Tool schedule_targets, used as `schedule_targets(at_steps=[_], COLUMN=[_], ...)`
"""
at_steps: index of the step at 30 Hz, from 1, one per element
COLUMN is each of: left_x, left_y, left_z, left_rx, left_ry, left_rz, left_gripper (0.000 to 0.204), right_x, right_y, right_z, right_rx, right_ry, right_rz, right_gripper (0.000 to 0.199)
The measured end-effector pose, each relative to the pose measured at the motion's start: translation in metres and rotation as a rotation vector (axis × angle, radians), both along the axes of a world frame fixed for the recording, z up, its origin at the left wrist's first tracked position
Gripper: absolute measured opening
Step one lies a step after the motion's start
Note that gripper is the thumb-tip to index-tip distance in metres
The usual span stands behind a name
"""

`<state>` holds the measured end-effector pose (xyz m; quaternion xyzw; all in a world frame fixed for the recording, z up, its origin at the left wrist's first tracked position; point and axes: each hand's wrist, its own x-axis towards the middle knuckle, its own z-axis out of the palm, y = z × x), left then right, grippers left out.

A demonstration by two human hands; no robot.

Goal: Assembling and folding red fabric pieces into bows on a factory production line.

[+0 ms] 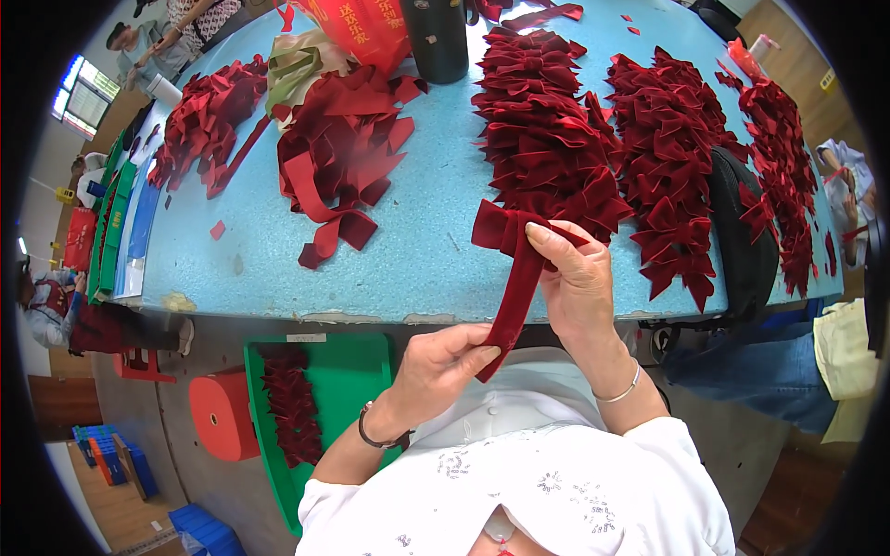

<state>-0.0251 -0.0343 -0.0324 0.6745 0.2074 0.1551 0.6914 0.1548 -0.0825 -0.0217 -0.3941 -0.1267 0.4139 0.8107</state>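
Note:
A dark red velvet ribbon [514, 287] is stretched between my hands over the near edge of the blue table [408, 259]. My right hand [577, 283] pinches its upper, folded end, which forms a bow shape. My left hand [443, 361] grips the lower tail of the same ribbon near my lap. Just beyond my right hand lies a long pile of finished red bows [542, 130].
More rows of red bows [672, 148] cover the right side of the table. Loose cut ribbon strips [343, 153] lie at the left centre, with a dark cylinder [438, 37] behind. A green tray [343, 380] with bows and an orange stool [222, 412] stand on the floor at left. Other people sit around.

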Motion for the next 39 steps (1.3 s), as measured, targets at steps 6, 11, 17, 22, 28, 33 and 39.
schedule_targets(at_steps=[6,11,17,22,28,33,39], left_x=[0.005,0.013,0.016,0.015,0.018,0.02,0.021], left_y=[0.015,0.025,0.034,0.035,0.028,0.032,0.03], left_z=[0.008,0.029,0.034,0.037,0.049,0.05,0.048], left_rx=[0.592,0.841,0.806,0.96,1.15,1.078,0.812], left_ry=[-0.313,-0.432,-0.448,-0.364,-0.319,-0.306,-0.283], left_rz=[0.111,0.067,-0.183,-0.161,-0.052,-0.025,0.053], left_gripper=[0.016,0.019,0.018,0.016,0.016,0.017,0.014], right_x=[-0.004,-0.012,-0.015,-0.014,-0.01,-0.011,-0.009], right_y=[0.001,0.0,-0.002,-0.005,-0.008,-0.014,-0.018], right_z=[-0.002,-0.004,-0.005,-0.003,-0.002,0.0,-0.004], right_rx=[-0.007,-0.006,-0.009,-0.028,0.015,0.017,0.058], right_ry=[0.04,0.059,0.052,0.036,0.013,-0.043,-0.159], right_rz=[0.025,0.062,0.1,0.098,0.115,0.146,0.164], right_gripper=[0.012,0.013,0.014,0.016,0.018,0.017,0.017])
